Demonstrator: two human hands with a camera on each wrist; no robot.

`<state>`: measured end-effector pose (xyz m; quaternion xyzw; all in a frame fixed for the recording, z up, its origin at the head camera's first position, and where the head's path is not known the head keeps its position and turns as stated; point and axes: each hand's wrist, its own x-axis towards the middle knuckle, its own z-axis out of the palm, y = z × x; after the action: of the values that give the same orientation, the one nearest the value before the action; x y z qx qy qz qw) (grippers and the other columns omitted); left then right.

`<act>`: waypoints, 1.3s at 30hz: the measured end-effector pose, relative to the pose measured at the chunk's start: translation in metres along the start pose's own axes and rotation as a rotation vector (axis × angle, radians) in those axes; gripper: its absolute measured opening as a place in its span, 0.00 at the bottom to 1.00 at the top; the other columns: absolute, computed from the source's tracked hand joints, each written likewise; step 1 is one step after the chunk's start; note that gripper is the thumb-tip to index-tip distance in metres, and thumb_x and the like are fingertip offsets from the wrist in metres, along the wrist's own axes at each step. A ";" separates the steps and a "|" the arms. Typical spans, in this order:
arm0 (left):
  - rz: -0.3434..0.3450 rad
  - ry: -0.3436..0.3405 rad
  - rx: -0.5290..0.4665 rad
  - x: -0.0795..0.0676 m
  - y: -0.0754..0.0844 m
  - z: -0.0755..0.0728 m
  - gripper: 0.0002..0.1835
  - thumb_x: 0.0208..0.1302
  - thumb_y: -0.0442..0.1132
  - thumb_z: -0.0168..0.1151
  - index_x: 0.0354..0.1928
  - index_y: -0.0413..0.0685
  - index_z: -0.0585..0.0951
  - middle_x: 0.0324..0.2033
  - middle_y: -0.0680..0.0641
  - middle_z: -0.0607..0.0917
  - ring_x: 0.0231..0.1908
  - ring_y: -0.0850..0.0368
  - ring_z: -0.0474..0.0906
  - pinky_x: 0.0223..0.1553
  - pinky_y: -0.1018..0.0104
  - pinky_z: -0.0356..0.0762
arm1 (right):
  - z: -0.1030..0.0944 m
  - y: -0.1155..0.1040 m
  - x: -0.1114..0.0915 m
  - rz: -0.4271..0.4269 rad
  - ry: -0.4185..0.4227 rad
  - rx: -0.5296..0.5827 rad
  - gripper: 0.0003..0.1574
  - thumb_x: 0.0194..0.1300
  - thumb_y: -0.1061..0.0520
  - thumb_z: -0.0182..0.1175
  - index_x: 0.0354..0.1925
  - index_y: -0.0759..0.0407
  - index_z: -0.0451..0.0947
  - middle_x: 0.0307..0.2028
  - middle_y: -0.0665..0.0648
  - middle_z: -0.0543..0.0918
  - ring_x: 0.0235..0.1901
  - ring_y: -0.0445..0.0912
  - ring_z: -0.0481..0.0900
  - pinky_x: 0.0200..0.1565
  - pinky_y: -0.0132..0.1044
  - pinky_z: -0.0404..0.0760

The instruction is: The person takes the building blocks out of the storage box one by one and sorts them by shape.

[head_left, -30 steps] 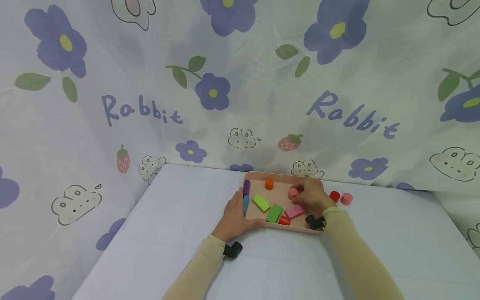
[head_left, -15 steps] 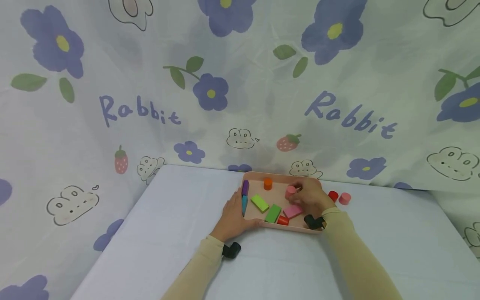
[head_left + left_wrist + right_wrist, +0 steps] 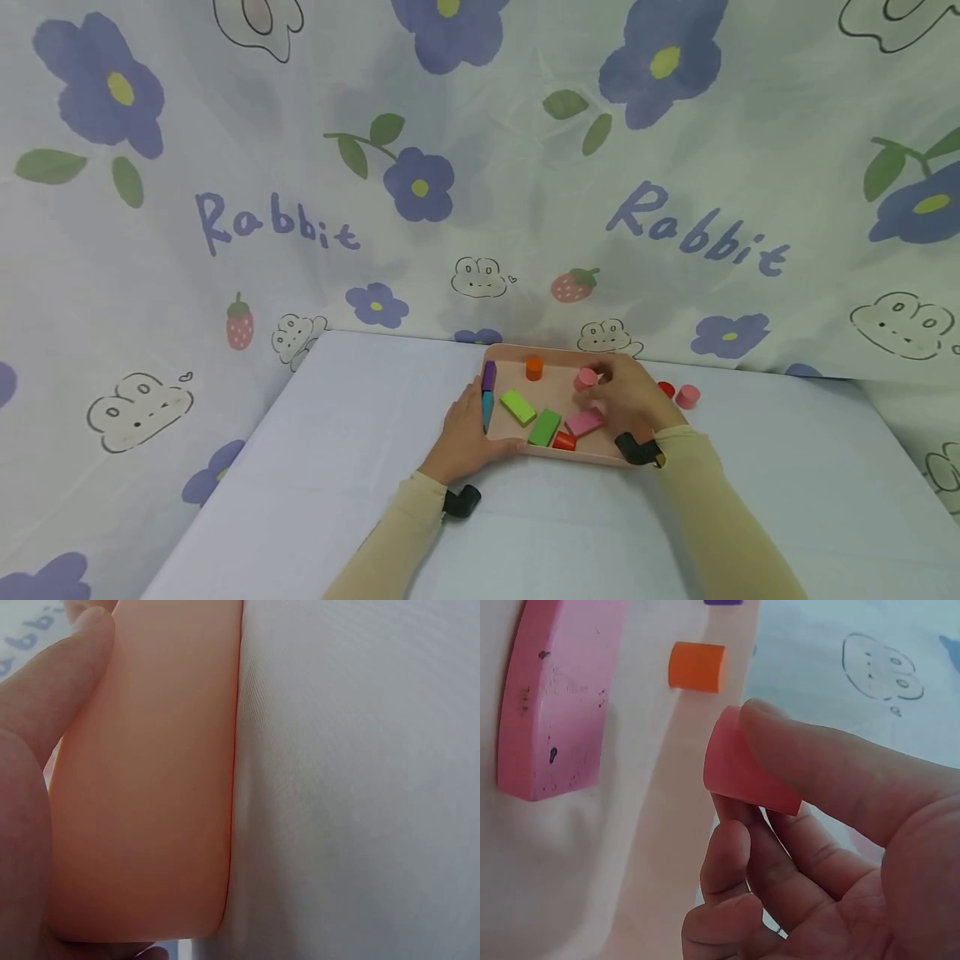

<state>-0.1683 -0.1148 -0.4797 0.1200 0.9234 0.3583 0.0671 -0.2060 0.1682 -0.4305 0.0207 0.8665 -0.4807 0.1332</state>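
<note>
My right hand (image 3: 628,396) pinches a pink cylinder block (image 3: 586,380) over the right part of a shallow peach tray (image 3: 517,350). In the right wrist view, the thumb lies on one side of the pink cylinder (image 3: 746,761), with fingertips behind it. My left hand (image 3: 463,437) lies against the tray's near left corner, fingers straight along the left side and thumb along the front rim. The left wrist view shows the thumb (image 3: 64,679) at the top of the tray wall (image 3: 150,772). In the tray are a pink block (image 3: 584,422), a green block (image 3: 545,427) and an orange cylinder (image 3: 534,368).
The tray also holds a lime block (image 3: 518,407), a red-orange cylinder (image 3: 565,441), a purple block (image 3: 489,375) and a blue block (image 3: 487,410). Right of it, on the white tabletop (image 3: 555,533), stand a red cylinder (image 3: 666,389) and another pink cylinder (image 3: 687,396). Patterned cloth (image 3: 480,225) hangs behind.
The right hand and wrist have shifted slightly right and turned, the pink cylinder staying in its fingers above the tray. My left hand has stayed at the tray's corner. The head view has drifted slightly.
</note>
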 end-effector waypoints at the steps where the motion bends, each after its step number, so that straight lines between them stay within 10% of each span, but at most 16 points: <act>1: 0.001 0.000 0.001 0.000 0.000 0.000 0.71 0.48 0.70 0.72 0.80 0.41 0.42 0.79 0.39 0.49 0.78 0.42 0.43 0.75 0.42 0.41 | -0.001 0.000 -0.001 -0.021 0.008 -0.059 0.30 0.59 0.55 0.73 0.60 0.54 0.77 0.51 0.58 0.78 0.52 0.55 0.71 0.51 0.45 0.77; 7: 0.002 0.000 0.001 0.000 -0.001 0.000 0.71 0.49 0.70 0.72 0.80 0.40 0.41 0.79 0.38 0.48 0.78 0.42 0.43 0.75 0.41 0.42 | -0.006 -0.002 -0.006 -0.096 0.066 -0.201 0.27 0.60 0.53 0.73 0.56 0.56 0.79 0.47 0.58 0.80 0.46 0.54 0.73 0.46 0.43 0.77; 39: -0.010 -0.005 -0.003 0.000 0.002 -0.001 0.70 0.49 0.69 0.72 0.80 0.41 0.41 0.79 0.39 0.48 0.78 0.42 0.43 0.75 0.42 0.40 | -0.030 0.031 -0.045 -0.241 0.272 -0.132 0.32 0.64 0.48 0.70 0.61 0.63 0.77 0.48 0.62 0.82 0.45 0.53 0.75 0.41 0.41 0.75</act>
<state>-0.1679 -0.1138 -0.4781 0.1160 0.9233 0.3592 0.0713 -0.1637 0.2146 -0.4298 -0.0274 0.9022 -0.4283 -0.0426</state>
